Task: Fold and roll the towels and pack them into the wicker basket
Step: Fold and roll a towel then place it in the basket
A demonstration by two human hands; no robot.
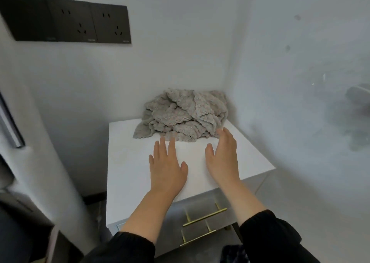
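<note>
A crumpled heap of grey fluffy towels (184, 114) lies at the back of a small white cabinet top (128, 162), against the wall corner. My left hand (167, 164) stretches out flat over the white top, fingers straight, its fingertips just short of the heap's front edge. My right hand (222, 156) reaches forward beside it, fingers straight, with the fingertips at the heap's lower right edge. Neither hand holds anything. No wicker basket is in view.
The cabinet stands in a corner between white walls, with brass drawer handles (204, 216) on its front below my arms. A black socket panel (68, 22) is mounted on the wall at upper left. A grey door edge (10, 126) is at the left.
</note>
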